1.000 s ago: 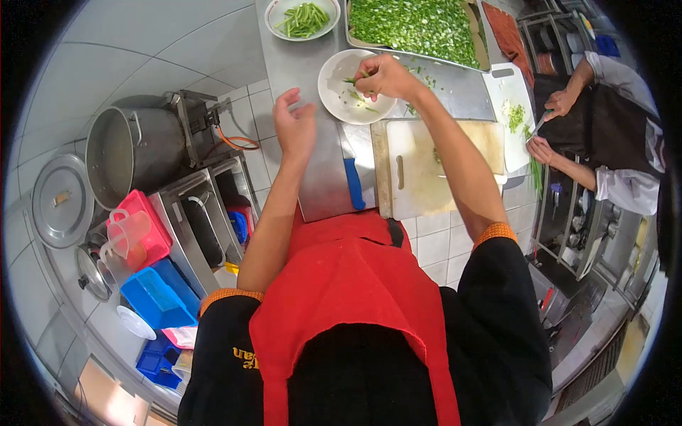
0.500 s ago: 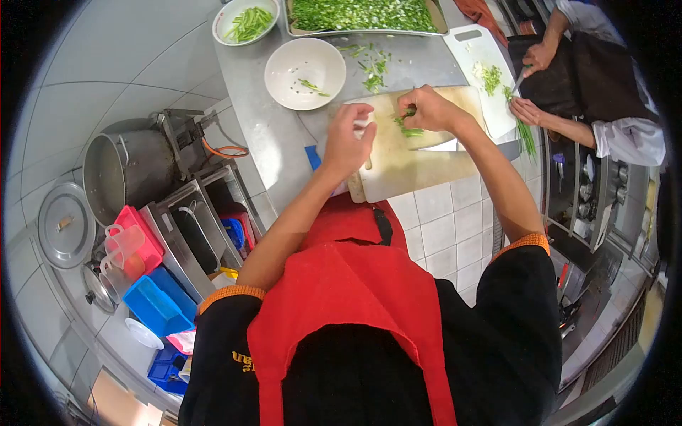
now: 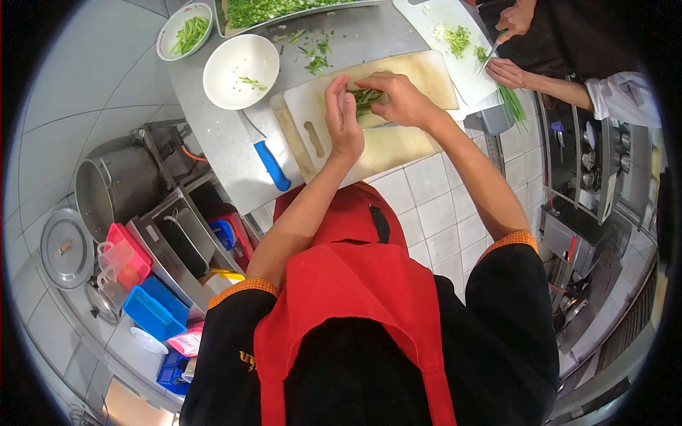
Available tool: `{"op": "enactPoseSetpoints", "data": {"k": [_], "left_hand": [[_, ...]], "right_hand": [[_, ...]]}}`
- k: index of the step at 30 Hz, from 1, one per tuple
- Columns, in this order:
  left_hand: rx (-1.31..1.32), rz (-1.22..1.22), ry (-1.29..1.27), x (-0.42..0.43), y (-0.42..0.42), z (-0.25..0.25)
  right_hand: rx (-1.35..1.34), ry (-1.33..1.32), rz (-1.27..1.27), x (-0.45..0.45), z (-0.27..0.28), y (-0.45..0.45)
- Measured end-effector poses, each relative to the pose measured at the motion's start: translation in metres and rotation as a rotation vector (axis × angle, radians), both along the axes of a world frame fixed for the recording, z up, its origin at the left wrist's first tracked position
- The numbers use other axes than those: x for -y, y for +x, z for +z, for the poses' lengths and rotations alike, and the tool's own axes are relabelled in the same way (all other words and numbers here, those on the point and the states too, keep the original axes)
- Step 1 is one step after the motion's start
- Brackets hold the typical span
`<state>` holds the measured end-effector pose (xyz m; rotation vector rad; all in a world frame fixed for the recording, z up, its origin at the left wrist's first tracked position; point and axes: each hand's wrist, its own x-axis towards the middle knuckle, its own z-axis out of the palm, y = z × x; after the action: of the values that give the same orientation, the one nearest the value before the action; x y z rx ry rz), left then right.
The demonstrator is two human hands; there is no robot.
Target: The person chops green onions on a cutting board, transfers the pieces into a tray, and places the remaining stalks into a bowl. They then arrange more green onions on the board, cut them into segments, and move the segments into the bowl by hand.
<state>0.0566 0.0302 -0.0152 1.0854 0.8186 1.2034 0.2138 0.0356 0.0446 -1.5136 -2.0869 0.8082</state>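
A bunch of cut green stalks [image 3: 365,101] lies between my hands over the cutting board [image 3: 398,148]. My left hand [image 3: 345,126] stands on edge at the left of the bunch, its fingers stretched out. From the right, my right hand [image 3: 399,99] curls around the stalks with thumb and fingers. Part of a knife blade [image 3: 387,126] shows beneath the right hand; the rest is hidden. Left of the board lies a blue handle [image 3: 271,166]. A white bowl [image 3: 241,72] holding a few green pieces stands beyond the board's left end.
Chopped greens fill a tray [image 3: 298,12] at the back. A smaller bowl [image 3: 165,42] of green strips stands at the far left. Scattered bits [image 3: 317,57] lie on the metal table. On the right, a co-worker's hands [image 3: 513,71] cut greens on a white board [image 3: 426,28].
My right hand has gone from pinching a few greens to curling around a bunch. My left hand has come up beside it. The view has shifted, showing more of the blue handle.
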Motion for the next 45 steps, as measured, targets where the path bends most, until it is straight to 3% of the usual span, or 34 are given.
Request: {"op": "enactPoseSetpoints", "data": {"k": [3,9,11,12,14,17,27,33,38,45], "left_hand": [[0.035,0.019,-0.017,0.006,0.006,0.002],[0.095,0.031,-0.062,0.002,-0.011,0.015],[-0.555,-0.112,0.296,-0.015,-0.039,0.021],[-0.56,-0.112,0.297,-0.019,-0.046,0.019],[-0.959,-0.133,0.577,-0.026,-0.053,0.017],[-1.03,-0.169,0.673,-0.028,-0.054,0.016],[-1.063,-0.142,0.693,-0.021,-0.048,0.016],[-1.058,-0.046,0.669,-0.016,-0.052,0.023],[-1.048,-0.133,0.844,-0.007,-0.048,0.025],[-0.912,-0.206,0.772,-0.02,-0.053,0.027]], "right_hand": [[-0.102,-0.093,-0.122,0.008,-0.001,0.005],[-0.594,-0.296,-0.308,0.019,-0.001,0.019],[-0.409,-0.233,-0.304,0.018,0.004,0.025],[-0.415,-0.232,-0.303,0.019,0.003,0.027],[0.061,-0.004,-0.1,0.017,0.001,0.031],[0.026,-0.05,-0.163,0.021,-0.009,0.026],[0.078,-0.071,-0.098,0.029,-0.011,0.032],[0.062,0.045,-0.127,0.031,-0.012,0.028],[0.067,0.07,-0.121,0.028,-0.011,0.012],[-0.048,0.05,-0.111,0.018,-0.006,0.019]]}}
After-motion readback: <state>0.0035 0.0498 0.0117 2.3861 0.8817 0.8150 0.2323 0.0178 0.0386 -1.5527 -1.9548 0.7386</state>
